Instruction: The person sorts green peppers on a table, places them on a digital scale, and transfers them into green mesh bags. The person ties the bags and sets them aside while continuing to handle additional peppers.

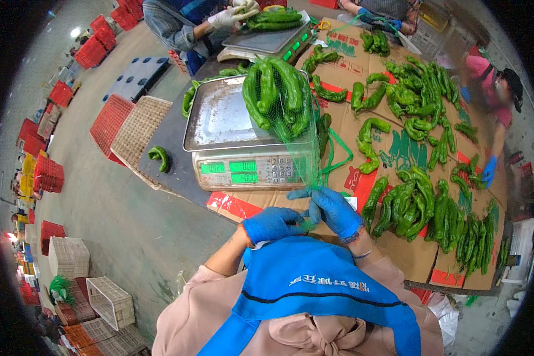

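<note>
A bundle of green peppers (278,93) in green mesh netting lies on the right part of a digital scale's metal pan (218,115). From it the netting (306,160) runs down over the scale's keypad to my hands. My right hand (333,211), in a blue glove, has the gathered end of the netting at its fingers. Close beside it, my left hand (276,224), also blue-gloved, pinches the tail of the netting near my apron. A green strap (340,151) lies right of the scale. The scale's display is lit.
Piles of green peppers (405,204) cover much of the cardboard (396,262) on the right. One curled pepper (159,158) lies left of the scale. A second scale (267,42) stands beyond, beside a person in white gloves. Two other blue-gloved people are across and at right. Crates (111,302) stand on the floor at left.
</note>
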A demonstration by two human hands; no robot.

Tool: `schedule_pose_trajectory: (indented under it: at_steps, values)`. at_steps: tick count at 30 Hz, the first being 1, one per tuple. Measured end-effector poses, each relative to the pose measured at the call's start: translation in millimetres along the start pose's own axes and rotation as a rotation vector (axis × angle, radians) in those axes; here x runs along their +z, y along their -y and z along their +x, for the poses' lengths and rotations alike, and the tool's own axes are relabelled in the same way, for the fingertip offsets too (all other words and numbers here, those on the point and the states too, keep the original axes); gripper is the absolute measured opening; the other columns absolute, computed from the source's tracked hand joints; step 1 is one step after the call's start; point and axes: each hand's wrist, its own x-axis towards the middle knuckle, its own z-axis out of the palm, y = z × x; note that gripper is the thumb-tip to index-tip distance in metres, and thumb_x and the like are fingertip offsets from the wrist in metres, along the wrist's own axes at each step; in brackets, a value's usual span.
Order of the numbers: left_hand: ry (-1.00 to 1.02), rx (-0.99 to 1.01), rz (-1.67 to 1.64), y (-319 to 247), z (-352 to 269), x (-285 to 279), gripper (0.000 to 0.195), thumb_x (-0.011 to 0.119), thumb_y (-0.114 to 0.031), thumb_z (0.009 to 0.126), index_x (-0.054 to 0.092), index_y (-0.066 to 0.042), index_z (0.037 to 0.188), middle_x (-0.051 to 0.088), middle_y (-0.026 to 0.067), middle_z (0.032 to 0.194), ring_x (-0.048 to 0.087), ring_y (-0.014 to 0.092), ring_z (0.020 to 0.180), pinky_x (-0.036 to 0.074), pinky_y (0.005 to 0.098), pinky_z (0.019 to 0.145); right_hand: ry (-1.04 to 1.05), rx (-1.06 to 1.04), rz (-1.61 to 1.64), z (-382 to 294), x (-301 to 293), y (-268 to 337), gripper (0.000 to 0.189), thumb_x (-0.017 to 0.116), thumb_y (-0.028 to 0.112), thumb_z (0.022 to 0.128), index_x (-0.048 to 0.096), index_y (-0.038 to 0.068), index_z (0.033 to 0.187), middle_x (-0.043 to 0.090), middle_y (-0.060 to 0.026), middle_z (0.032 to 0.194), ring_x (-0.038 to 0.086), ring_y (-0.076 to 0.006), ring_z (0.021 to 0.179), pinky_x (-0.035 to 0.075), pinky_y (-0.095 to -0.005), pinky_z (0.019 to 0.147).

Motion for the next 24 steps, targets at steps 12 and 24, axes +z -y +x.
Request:
schedule_pose_trajectory:
  at_steps: [12, 24]
  values:
    - [0.125, 0.360, -1.439, -26, 38, -29, 0.057, 0.050, -0.026, 0.096, 0.031, -0.002, 0.144, 0.060, 0.0110, 0.119, 0.058, 0.019, 0.105, 0.046, 0.0279, 0.093, 0.075, -0.035, -0.476, -20, 1, -31, 0.030, 0.051, 0.029, 0.097, 0.066, 0.007, 0.111, 0.069, -0.0056, 0.097, 0.065, -0.0158, 0.084, 0.051, -0.0293, 0.078]
    - [-0.327, 0.001, -0.639, -32, 31, -58, 0.024, 0.058, -0.023, 0.092, 0.070, -0.006, 0.104, 0.064, 0.0031, 0.076, 0.057, 0.009, 0.063, 0.043, 0.0237, 0.057, -0.079, -0.031, -0.898, 2, 14, -37, 0.032, 0.048, 0.044, 0.094, 0.068, 0.023, 0.108, 0.066, -0.0125, 0.089, 0.065, -0.0285, 0.073, 0.051, -0.0388, 0.064]
